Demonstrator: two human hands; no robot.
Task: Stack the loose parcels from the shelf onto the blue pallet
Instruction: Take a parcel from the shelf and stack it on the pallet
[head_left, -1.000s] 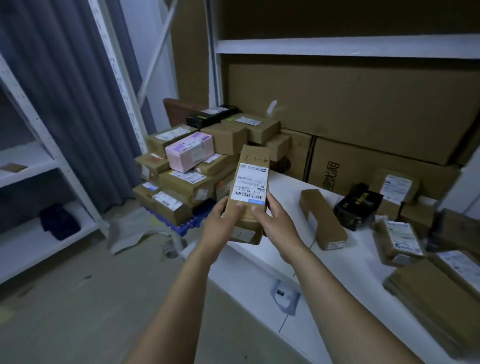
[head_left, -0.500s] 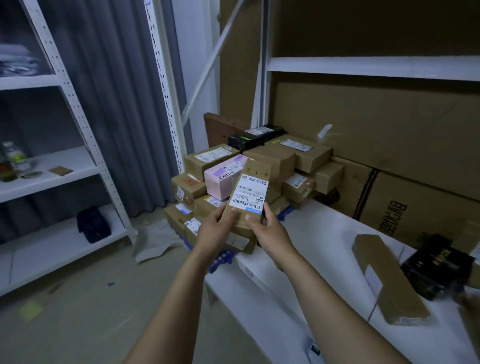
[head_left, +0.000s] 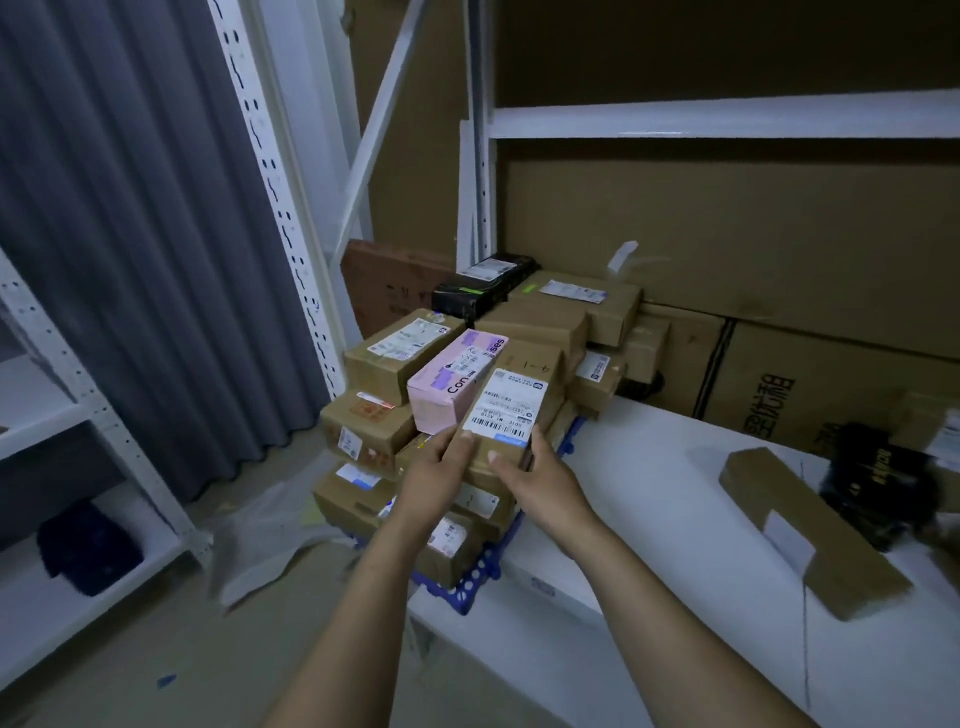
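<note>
Both my hands hold a brown cardboard parcel (head_left: 511, 400) with a white barcode label, over the stack on the blue pallet (head_left: 480, 574). My left hand (head_left: 434, 475) grips its near left edge, my right hand (head_left: 540, 480) its near right edge. The parcel lies right beside a pink box (head_left: 449, 384) on top of the stack. Several brown parcels and one black one (head_left: 483, 288) make up the pile, which hides most of the pallet. On the white shelf (head_left: 649, 493) to the right lie a long brown parcel (head_left: 810, 530) and a black box (head_left: 878, 480).
Large flat cartons (head_left: 753, 249) stand behind the shelf. A white upright post (head_left: 280, 192) and a grey curtain (head_left: 130, 208) are to the left. A second white rack (head_left: 78, 467) with a dark bundle (head_left: 85, 551) stands at far left. Crumpled plastic (head_left: 260, 540) lies on the floor.
I have carried the labelled parcel left from the shelf and down toward the stack; it now sits low beside the pink box. My view has turned left toward the pallet.
</note>
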